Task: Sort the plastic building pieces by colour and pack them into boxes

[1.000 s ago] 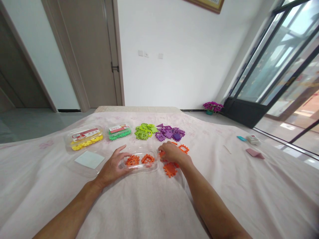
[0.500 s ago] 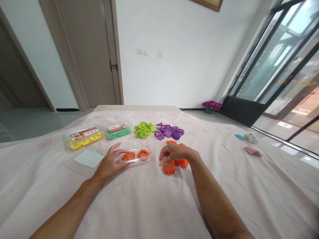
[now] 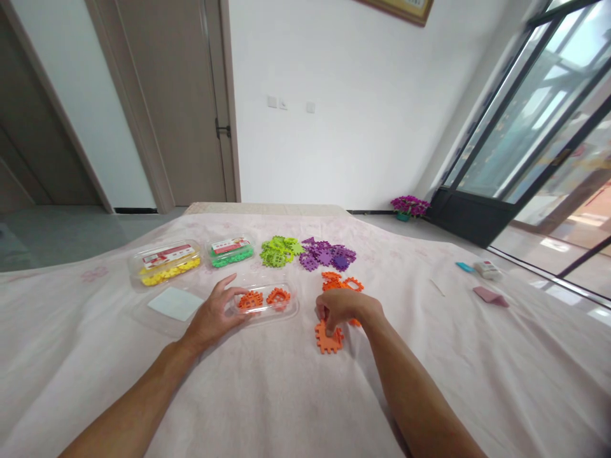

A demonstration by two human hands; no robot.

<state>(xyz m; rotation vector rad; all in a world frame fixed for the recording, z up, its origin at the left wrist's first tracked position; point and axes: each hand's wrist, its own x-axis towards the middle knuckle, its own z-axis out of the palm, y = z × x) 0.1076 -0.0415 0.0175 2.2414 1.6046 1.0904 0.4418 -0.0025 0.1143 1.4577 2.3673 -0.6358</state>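
My left hand (image 3: 217,315) grips the left end of a clear plastic box (image 3: 289,313), thumb at the near side and fingers at the far side. Inside the box lie orange toothed building pieces (image 3: 278,297) in two small groups. My right hand (image 3: 346,306) is closed and bent down over a loose pile of orange pieces (image 3: 352,284). Its thumb presses on a flat square orange building piece (image 3: 329,343) at the near side of the pile; the other fingertips are partly hidden.
Behind the box are lime green pieces (image 3: 279,251) and purple pieces (image 3: 324,254). Lidded boxes of yellow pieces (image 3: 170,271) and green pieces (image 3: 233,256) stand at the left, near a clear lid (image 3: 174,304). A pink cloth (image 3: 490,296) lies at the right.
My right hand has closed its fingers and shifted slightly nearer to me. The square orange piece has moved a little toward me with it. My left hand stays on the box.
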